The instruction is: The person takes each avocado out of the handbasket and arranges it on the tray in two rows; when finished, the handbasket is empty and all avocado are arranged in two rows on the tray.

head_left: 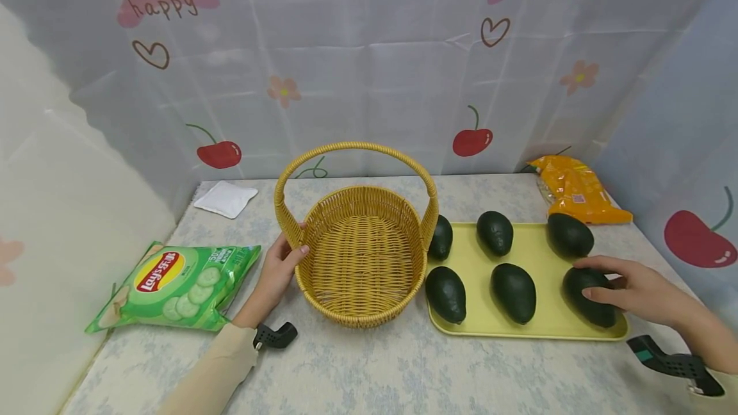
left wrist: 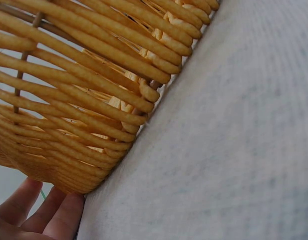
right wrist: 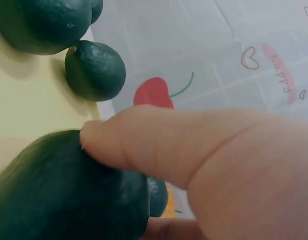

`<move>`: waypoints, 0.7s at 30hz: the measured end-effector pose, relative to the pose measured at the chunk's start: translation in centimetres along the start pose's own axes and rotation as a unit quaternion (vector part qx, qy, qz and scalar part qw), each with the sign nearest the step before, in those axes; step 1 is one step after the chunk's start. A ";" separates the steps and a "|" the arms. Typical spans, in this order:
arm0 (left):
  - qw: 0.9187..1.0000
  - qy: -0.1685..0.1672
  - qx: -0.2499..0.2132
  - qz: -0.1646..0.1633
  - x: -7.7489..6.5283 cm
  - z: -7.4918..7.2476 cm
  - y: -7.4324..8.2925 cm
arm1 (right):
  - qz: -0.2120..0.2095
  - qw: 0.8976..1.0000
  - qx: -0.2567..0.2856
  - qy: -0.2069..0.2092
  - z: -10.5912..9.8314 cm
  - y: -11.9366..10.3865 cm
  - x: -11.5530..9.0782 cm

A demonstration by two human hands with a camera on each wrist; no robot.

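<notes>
A yellow wicker basket (head_left: 369, 268) with a tall arched handle stands on the table. My left hand (head_left: 282, 262) grips its left rim near the handle's foot, thumb on the rim and fingers against the outer wall. In the left wrist view, fingertips (left wrist: 56, 212) touch the woven side (left wrist: 84, 105) low down. At the right, my right hand (head_left: 640, 290) holds the front-right avocado (head_left: 585, 293), thumb and fingers around it, on a yellow tray (head_left: 544, 280). The right wrist view has the thumb (right wrist: 129, 145) pressed on that dark green avocado (right wrist: 69, 190).
Several other avocados (head_left: 513, 293) lie in two rows on the tray, whose left end is beside the basket. A green chip bag (head_left: 184, 287) lies at the left, a white packet (head_left: 226, 199) behind it. An orange bag (head_left: 579, 191) sits at the back right. Printed curtains (head_left: 369, 82) enclose the table.
</notes>
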State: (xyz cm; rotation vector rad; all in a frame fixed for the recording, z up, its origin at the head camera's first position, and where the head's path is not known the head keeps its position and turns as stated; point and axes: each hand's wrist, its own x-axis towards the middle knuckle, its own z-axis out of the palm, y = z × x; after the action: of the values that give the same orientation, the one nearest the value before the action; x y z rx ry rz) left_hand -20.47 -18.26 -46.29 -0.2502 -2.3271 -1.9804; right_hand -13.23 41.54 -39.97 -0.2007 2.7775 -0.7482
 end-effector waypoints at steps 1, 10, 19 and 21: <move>1.000 0.001 0.000 -0.001 0.0 0.0 0.0 | 0.003 1.000 -0.008 0.001 -0.1 0.1 0.0; 1.000 -0.003 0.004 -0.004 0.0 -0.1 0.3 | 0.038 0.998 -0.048 0.010 -0.4 0.6 -0.3; 1.000 -0.005 0.002 -0.017 0.0 0.0 0.3 | 0.038 0.998 -0.053 0.019 -0.7 0.8 -0.2; 1.000 -0.007 -0.004 -0.027 0.0 0.0 0.4 | 0.036 0.998 -0.052 0.021 -0.9 0.9 -0.3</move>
State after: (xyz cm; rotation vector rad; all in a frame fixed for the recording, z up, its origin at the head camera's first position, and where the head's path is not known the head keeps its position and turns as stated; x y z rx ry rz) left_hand -20.41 -18.23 -45.89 -0.2055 -2.3587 -2.0198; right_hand -13.26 42.80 -39.68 -0.1063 2.8483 -0.5980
